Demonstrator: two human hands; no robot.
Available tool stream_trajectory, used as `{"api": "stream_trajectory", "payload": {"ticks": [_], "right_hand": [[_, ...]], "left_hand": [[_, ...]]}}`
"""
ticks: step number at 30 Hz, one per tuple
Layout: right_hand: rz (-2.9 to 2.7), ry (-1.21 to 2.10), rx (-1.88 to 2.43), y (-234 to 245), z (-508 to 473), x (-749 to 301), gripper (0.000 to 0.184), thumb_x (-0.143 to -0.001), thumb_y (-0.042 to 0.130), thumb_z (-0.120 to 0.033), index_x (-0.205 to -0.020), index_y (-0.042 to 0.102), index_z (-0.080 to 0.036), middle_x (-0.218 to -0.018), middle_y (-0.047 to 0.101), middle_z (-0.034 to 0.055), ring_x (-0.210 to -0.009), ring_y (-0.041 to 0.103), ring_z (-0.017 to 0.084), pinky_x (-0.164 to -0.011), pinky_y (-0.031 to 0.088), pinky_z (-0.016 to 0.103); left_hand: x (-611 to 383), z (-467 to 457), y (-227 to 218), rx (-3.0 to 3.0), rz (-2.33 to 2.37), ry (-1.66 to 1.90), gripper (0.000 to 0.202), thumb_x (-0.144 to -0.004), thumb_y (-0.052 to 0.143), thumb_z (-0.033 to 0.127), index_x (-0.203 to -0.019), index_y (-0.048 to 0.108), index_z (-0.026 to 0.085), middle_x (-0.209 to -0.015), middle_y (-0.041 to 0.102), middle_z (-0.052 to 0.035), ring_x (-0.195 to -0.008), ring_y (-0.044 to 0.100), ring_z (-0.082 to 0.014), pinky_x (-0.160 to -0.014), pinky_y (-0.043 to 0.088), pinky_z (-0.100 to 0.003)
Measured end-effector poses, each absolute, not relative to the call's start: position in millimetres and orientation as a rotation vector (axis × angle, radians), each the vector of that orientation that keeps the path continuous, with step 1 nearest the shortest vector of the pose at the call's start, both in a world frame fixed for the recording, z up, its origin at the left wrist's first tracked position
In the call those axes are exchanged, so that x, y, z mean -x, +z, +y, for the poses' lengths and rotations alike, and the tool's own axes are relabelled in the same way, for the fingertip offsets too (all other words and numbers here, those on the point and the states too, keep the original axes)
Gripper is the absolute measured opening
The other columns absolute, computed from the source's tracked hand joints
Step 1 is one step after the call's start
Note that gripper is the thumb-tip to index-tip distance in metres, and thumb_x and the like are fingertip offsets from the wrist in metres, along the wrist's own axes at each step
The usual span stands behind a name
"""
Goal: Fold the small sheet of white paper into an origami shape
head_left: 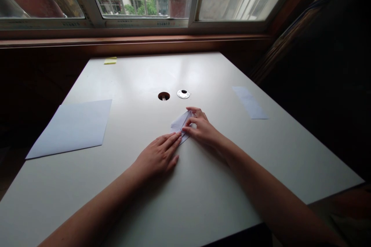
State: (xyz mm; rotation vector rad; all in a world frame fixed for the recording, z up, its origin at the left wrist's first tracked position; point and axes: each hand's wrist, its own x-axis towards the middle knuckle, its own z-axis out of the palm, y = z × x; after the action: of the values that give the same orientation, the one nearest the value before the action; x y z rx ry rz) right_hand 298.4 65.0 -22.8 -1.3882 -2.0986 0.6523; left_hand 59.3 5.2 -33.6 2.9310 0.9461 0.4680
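Observation:
A small folded piece of white paper (177, 123) lies near the middle of the white table (185, 185). My left hand (159, 152) rests flat at its lower left, fingers stretched out, with the fingertips pressing on the paper's edge. Curled over the right side of the paper is my right hand (199, 123), its thumb and fingers pinching a fold. Part of the paper is hidden under the fingers of both hands.
White sheets (75, 127) lie at the left, and a narrow paper strip (251, 102) at the right. A yellow sticky-note pad (110, 60) sits at the back left. Beyond the hands are a round cable hole (164, 96) and a metal grommet cover (183, 93).

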Motion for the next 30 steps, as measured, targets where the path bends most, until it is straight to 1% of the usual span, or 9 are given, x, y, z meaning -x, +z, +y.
{"api": "stream_trajectory", "payload": {"ticks": [4,8,11,15,21,25,30], "right_hand": [[-2.126,0.661,1.411,-19.3,64.4,-299.1,0.015,-0.083,0.070,-0.036,-0.076,0.070,-0.022,-0.146,0.039,0.0051,-0.134,0.037,0.032,-0.113,0.033,0.055],[-2.132,0.677,1.462,-19.3,63.1,-299.2,0.016,-0.082,0.071,-0.037,-0.074,0.072,-0.023,-0.146,0.041,0.0039,-0.136,0.032,0.033,-0.114,0.028,0.055],[-2.125,0.691,1.507,-19.5,62.8,-298.7,0.017,-0.081,0.071,-0.038,-0.073,0.072,-0.024,-0.146,0.042,0.0023,-0.139,0.026,0.033,-0.116,0.024,0.055],[-2.121,0.690,1.543,-19.6,63.0,-297.2,0.017,-0.079,0.070,-0.037,-0.070,0.071,-0.023,-0.146,0.042,0.0026,-0.140,0.024,0.034,-0.116,0.023,0.054],[-2.120,0.639,1.575,-19.7,62.9,-296.9,0.016,-0.077,0.071,-0.035,-0.071,0.066,-0.020,-0.144,0.041,0.0064,-0.136,0.029,0.033,-0.114,0.026,0.053],[-2.118,0.631,1.554,-20.9,62.9,-299.2,0.017,-0.077,0.071,-0.035,-0.071,0.065,-0.021,-0.141,0.041,0.0070,-0.134,0.032,0.034,-0.113,0.028,0.056],[-2.117,0.645,1.546,-22.3,62.7,-300.9,0.017,-0.080,0.069,-0.033,-0.069,0.064,-0.021,-0.134,0.046,0.0066,-0.129,0.035,0.033,-0.111,0.030,0.058]], "left_hand": [[-59.1,5.1,-32.1,-2.944,0.969,0.488,0.051,-0.099,0.043,0.028,-0.147,0.041,0.011,-0.152,0.043,-0.0135,-0.141,0.041,-0.0269,-0.119,0.036,-0.043],[-58.1,6.6,-29.4,-2.961,0.971,0.491,0.045,-0.100,0.040,0.020,-0.143,0.047,0.011,-0.149,0.048,-0.0124,-0.138,0.046,-0.0247,-0.117,0.040,-0.041],[-57.7,6.8,-28.9,-2.968,0.980,0.485,0.043,-0.100,0.040,0.019,-0.141,0.049,0.011,-0.147,0.050,-0.0123,-0.136,0.048,-0.0247,-0.116,0.042,-0.042],[-59.0,4.7,-29.4,-2.947,1.008,0.489,0.044,-0.099,0.041,0.018,-0.141,0.049,0.012,-0.147,0.050,-0.0121,-0.136,0.048,-0.0248,-0.116,0.041,-0.041],[-62.1,1.3,-27.8,-2.907,1.038,0.493,0.044,-0.098,0.042,0.020,-0.141,0.048,0.013,-0.148,0.049,-0.0119,-0.138,0.046,-0.0244,-0.118,0.039,-0.041],[-62.0,1.4,-28.0,-2.899,1.036,0.472,0.046,-0.098,0.042,0.021,-0.143,0.047,0.013,-0.150,0.047,-0.0116,-0.139,0.045,-0.0245,-0.118,0.038,-0.041],[-62.0,1.6,-29.0,-2.901,1.035,0.465,0.046,-0.098,0.042,0.022,-0.143,0.046,0.012,-0.150,0.047,-0.0119,-0.139,0.044,-0.0251,-0.118,0.038,-0.042]]}}
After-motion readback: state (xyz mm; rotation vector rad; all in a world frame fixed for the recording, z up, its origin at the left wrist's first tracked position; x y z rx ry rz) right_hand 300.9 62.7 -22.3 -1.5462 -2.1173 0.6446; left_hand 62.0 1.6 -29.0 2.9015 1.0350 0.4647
